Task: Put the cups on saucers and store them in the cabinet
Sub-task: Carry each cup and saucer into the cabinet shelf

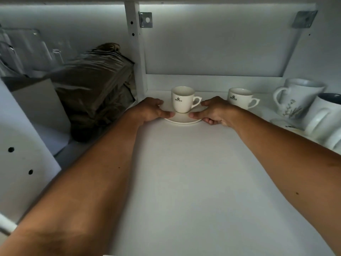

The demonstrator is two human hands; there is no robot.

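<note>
A small white cup (182, 99) with a dark crest stands upright on a white saucer (181, 119) deep on the white cabinet shelf (184, 172). My left hand (150, 110) grips the saucer's left rim, thumb on top. On the other side my right hand (214, 111) grips the right rim the same way, its lower fingers curled under the edge. A second matching cup (239, 97) stands just behind my right hand; its saucer is hidden by the hand.
Two large white mugs, one with a plant print (297, 97) and one with a dark inside (324, 115), crowd the shelf's right side. A white divider (137, 52) walls the left. Beyond it lie a dark plastic-wrapped bundle (96, 85) and clear glassware (27, 50).
</note>
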